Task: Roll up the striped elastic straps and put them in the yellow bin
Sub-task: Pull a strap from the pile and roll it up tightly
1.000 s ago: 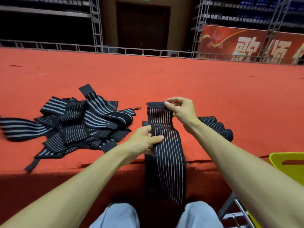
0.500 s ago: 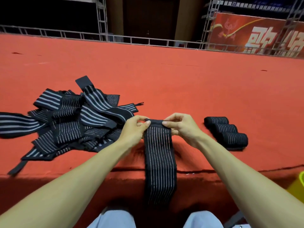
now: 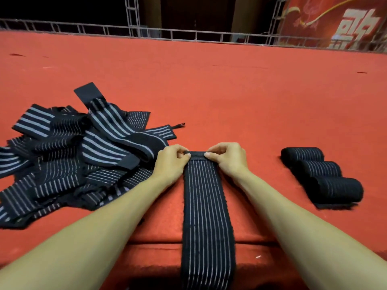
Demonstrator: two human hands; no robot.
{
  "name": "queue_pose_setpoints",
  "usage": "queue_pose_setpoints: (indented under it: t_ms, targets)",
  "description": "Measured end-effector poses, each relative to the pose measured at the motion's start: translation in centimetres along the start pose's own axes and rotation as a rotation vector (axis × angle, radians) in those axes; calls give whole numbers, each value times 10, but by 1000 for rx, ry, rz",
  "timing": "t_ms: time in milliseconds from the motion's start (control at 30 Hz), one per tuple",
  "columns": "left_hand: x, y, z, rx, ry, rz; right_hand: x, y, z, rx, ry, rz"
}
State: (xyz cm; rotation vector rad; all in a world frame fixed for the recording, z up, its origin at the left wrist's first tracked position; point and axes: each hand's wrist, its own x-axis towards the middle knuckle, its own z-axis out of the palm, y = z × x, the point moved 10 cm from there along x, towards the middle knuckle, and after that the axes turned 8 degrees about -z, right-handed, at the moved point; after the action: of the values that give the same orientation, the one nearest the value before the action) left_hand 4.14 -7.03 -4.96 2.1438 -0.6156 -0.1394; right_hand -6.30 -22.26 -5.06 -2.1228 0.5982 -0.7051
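A black elastic strap with thin white stripes point(image 3: 206, 210) lies straight toward me on the red carpeted platform point(image 3: 230, 97) and hangs over its front edge. Its far end is folded into a small first turn. My left hand point(image 3: 171, 162) pinches the left side of that turn, and my right hand point(image 3: 227, 156) pinches the right side. A heap of loose striped straps point(image 3: 79, 155) lies to the left. Three rolled straps point(image 3: 322, 176) sit side by side on the right. The yellow bin is out of view.
The platform's front edge point(image 3: 261, 243) drops off just before my knees. Bare carpet stretches far beyond the straps to a metal railing point(image 3: 188, 36). A red banner point(image 3: 335, 24) hangs at the back right.
Both hands came together at the strap's far end and started its first turn. The view tilted down and left, so the yellow bin left the frame.
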Motion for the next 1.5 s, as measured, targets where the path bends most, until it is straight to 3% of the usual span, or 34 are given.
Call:
queue_pose_setpoints:
  t_ms: [400, 700, 933, 1100, 1200, 1400, 1500]
  targets:
    - [10, -7, 11, 135, 67, -2, 6, 9, 3, -108, 88, -34]
    - [5, -5, 12, 176, 34, -28, 7, 5, 10, -236, 28, -84]
    - [0, 1, 16, 182, 1, 40, 3, 1, 10, -122, 10, -107]
    - [-8, 15, 20, 249, -11, 226, -4, 1, 10, -5, -23, -90]
    - [-21, 21, 8, 150, -25, 251, -19, -8, 13, 125, -101, -50]
    - [-66, 37, -19, -268, -239, 78, -54, -60, -13, 385, -209, 7]
    - [-90, 60, -30, -584, -466, -89, -75, -90, -31, 609, -348, 47]
